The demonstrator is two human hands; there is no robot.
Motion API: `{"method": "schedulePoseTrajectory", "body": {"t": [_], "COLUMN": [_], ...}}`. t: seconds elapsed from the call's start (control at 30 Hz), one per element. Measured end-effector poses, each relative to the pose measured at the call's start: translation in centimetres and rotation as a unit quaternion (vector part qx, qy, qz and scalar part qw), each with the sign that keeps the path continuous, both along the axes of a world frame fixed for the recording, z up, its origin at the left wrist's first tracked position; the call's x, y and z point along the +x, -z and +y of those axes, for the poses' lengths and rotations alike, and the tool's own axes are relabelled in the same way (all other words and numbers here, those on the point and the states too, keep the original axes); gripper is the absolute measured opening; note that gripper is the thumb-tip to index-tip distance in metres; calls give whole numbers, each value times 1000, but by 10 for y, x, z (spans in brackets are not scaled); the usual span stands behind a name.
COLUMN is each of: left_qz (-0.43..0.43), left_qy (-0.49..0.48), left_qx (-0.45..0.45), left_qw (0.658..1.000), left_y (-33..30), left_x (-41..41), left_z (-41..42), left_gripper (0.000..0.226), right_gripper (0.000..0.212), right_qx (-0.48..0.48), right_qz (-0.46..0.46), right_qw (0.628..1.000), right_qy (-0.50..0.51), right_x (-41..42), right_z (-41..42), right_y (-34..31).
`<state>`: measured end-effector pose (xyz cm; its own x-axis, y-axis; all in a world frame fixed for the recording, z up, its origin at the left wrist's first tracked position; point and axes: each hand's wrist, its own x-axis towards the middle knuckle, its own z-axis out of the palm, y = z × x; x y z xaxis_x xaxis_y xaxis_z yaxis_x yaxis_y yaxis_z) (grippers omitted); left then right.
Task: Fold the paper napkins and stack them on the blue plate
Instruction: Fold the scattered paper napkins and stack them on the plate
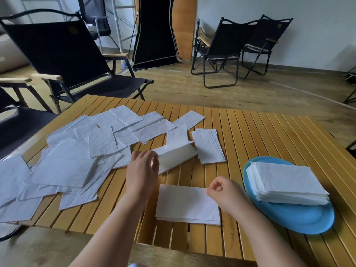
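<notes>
White folded napkin point(187, 204) lies flat on the slatted worktop point(260, 135), long axis left-right; right hand point(224, 193) pinches its far right corner; left hand point(142, 168) grips a half-folded napkin point(176, 156); stacked napkins point(287, 183) fill the blue plate point(292, 220).

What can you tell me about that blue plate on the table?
The blue plate is a round, shallow dish, smooth and plastic-looking, lying flat on the slatted wooden table near its front right edge. A neat stack of folded white napkins sits on its far half; the near half is bare. Neither hand touches it.
</notes>
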<state>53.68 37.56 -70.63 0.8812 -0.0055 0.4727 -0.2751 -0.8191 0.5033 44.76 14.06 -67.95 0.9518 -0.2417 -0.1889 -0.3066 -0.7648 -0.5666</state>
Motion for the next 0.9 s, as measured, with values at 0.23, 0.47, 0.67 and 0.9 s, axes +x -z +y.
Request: {"method": "schedulePoseTrajectory", "body": {"t": [0.23, 0.47, 0.67, 0.9], "left_qz": [-87, 131, 230, 285], "left_qy": [166, 254, 209, 195], "left_qx": [-84, -316, -354, -149], "left_qw": [979, 905, 882, 927], "left_y": [-46, -75, -64, -55], "left_x": [-18, -45, -41, -31], "left_z": [-13, -22, -11, -5], "left_gripper": [16, 14, 19, 8], "right_gripper": [53, 63, 28, 11], "right_qx": [110, 367, 460, 196], "right_qz": [-111, -128, -112, -7], "right_qw": [986, 921, 880, 981], "right_qy": [58, 25, 39, 8], "right_x": [4, 1, 1, -2], "right_z": [2, 2, -4, -24], "right_y": [-6, -26, -32, -20]}}
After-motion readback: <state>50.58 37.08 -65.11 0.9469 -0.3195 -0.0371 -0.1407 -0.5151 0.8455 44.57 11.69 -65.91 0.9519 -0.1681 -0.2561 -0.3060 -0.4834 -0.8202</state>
